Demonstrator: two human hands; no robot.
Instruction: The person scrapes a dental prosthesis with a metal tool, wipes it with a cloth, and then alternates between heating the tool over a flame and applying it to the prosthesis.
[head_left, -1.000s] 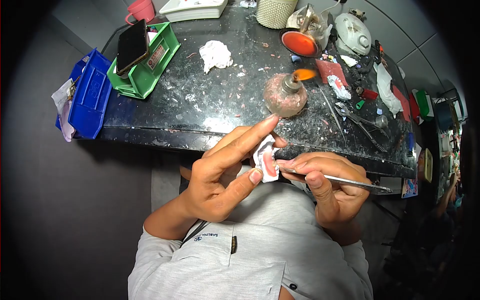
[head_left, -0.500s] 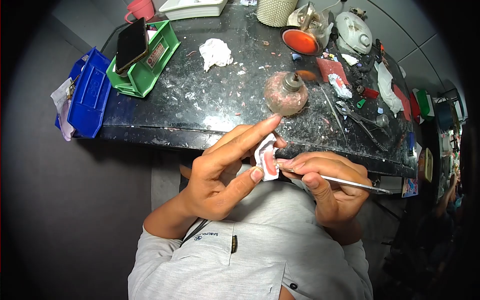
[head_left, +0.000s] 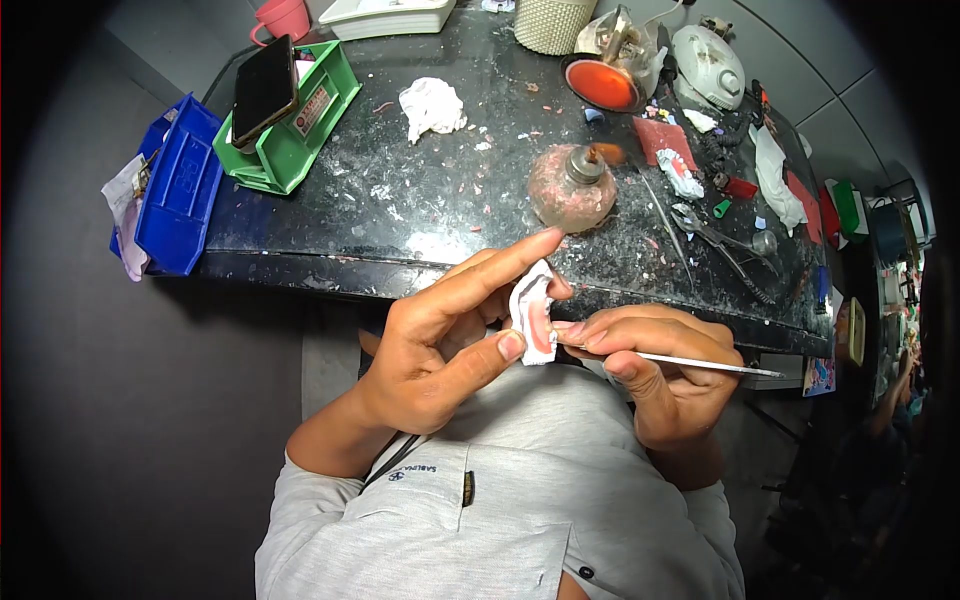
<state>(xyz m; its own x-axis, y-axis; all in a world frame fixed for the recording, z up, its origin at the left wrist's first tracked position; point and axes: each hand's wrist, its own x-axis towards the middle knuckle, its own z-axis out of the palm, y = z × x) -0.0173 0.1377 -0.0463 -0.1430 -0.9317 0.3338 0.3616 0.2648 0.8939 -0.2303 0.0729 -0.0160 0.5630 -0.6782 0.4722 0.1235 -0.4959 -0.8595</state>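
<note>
My left hand grips a white plaster dental model between thumb and fingers, its index finger stretched out past the top. Pink wax lines the model's inner curve, with small teeth along the right edge. In my right hand is a thin metal wax carving tool, held like a pen, its handle end pointing right. The tool's working tip is hidden by my right fingertips, which are at the model's toothed edge. Just beyond the hands stands a round glass spirit lamp with a small orange flame.
On the black table lie a crumpled white tissue, another dental model, pink wax sheets and pliers. A green bin bearing a phone and a blue bin stand left. A glowing heater is at the back.
The model has tilted slightly in my left hand. The tool's handle has turned a little, its far end slightly higher. The lamp's flame looks larger.
</note>
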